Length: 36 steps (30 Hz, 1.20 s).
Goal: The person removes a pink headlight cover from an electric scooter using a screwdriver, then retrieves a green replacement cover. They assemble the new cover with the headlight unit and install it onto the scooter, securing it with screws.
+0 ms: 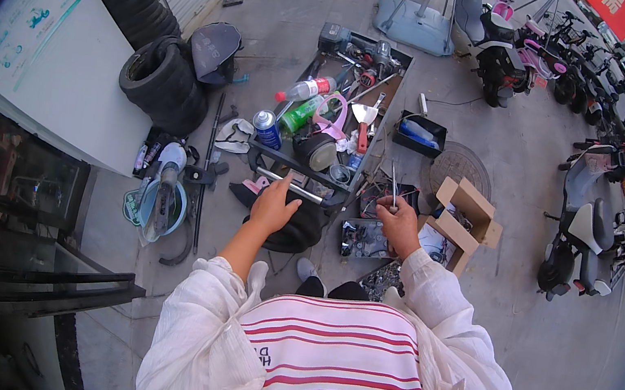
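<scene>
My left hand (272, 206) is at the near end of a tool cart (373, 151), beside its silver bar handle (293, 185). Its thumb and fingers are apart and it holds nothing; whether a fingertip touches the bar I cannot tell. In my right hand (401, 228) a slim metal tool (395, 179) points up and away from me; its kind is unclear. Below that hand lies a grey parts tray (365, 239), and an open cardboard box (469, 238) is just to the right. A dark tyre (291, 233) shows below my left hand.
The cart carries a blue spray can (266, 129), bottles, a red-handled scraper (363, 127) and power tools. Left stand stacked tyres (166, 84) and a bucket (176, 209). A black bin (419, 134) sits right of the cart. Parked scooters (590, 225) line the right.
</scene>
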Each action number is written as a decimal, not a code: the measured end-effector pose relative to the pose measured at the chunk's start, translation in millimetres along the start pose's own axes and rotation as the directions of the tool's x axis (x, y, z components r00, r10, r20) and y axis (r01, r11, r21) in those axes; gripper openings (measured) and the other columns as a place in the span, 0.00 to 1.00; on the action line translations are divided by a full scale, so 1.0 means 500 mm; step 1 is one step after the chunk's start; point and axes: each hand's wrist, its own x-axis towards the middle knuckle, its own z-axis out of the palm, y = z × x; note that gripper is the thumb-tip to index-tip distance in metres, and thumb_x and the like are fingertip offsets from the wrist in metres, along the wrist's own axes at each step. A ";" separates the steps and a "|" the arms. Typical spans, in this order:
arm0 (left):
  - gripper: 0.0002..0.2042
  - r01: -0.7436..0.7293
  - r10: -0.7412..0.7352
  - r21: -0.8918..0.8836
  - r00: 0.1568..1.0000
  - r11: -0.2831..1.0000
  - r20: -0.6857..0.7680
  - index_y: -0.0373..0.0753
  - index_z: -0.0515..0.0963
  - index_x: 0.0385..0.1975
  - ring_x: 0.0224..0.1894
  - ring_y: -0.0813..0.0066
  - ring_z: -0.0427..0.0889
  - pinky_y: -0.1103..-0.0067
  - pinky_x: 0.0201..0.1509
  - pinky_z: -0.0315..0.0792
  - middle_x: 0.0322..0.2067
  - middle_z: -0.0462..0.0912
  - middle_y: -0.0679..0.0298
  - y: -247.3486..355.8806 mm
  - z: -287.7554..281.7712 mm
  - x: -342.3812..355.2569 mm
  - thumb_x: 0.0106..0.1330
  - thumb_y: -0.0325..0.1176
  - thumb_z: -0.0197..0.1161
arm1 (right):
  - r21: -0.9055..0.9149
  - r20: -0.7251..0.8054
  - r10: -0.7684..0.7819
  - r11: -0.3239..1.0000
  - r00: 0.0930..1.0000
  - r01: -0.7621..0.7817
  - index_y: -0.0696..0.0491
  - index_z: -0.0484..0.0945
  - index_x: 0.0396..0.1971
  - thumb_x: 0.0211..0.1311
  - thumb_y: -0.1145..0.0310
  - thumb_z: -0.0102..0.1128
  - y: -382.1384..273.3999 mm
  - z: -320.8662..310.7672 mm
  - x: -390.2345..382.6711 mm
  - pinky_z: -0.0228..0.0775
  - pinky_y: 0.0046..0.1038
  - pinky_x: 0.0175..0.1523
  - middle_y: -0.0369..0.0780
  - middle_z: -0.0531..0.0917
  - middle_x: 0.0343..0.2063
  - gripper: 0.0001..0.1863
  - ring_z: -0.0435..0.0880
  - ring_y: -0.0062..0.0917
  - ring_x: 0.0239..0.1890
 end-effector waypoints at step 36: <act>0.37 -0.278 0.305 0.137 0.920 0.951 -0.247 0.39 0.73 0.52 0.57 0.47 0.68 0.61 0.60 0.68 0.47 0.70 0.54 0.077 -0.068 0.199 0.37 0.38 0.80 | -0.087 0.047 -0.684 0.723 0.728 0.685 0.53 0.78 0.52 0.66 0.77 0.57 -0.206 -0.027 0.562 0.73 0.22 0.45 0.38 0.84 0.40 0.15 0.81 0.20 0.38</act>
